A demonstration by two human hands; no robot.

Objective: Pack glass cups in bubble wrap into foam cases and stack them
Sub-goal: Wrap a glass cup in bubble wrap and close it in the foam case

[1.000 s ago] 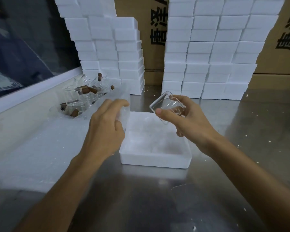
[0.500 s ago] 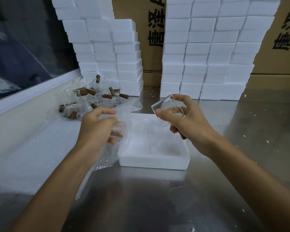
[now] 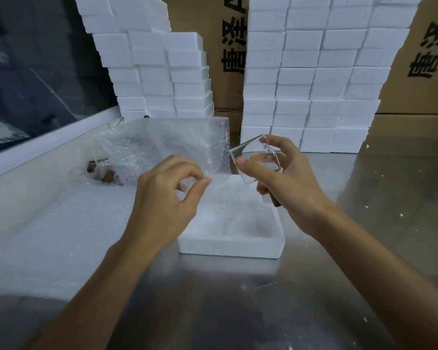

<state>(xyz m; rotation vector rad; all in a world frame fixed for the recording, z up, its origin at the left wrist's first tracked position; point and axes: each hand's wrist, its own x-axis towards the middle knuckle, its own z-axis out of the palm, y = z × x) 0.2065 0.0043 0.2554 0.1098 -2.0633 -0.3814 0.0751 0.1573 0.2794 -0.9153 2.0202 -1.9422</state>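
Observation:
My right hand (image 3: 278,178) holds a clear glass cup (image 3: 250,157) tilted on its side, above the far edge of an open white foam case (image 3: 233,238) that rests on the metal table. My left hand (image 3: 167,198) pinches the lower edge of a sheet of bubble wrap (image 3: 162,147), which stands spread out upright just left of the cup. The sheet's right edge nearly meets the cup's rim. More glass cups with brown wooden handles (image 3: 104,173) lie behind the sheet at the left, mostly hidden by it.
Two tall stacks of white foam cases (image 3: 314,84) (image 3: 157,72) stand at the back against cardboard boxes (image 3: 420,72). A flat pile of bubble wrap sheets (image 3: 48,236) lies on the table at the left. White foam crumbs dot the steel table (image 3: 364,286).
My left hand lifted the bubble wrap sheet up off the left pile and spread it upright beside the cup. My right hand kept the cup nearly in place.

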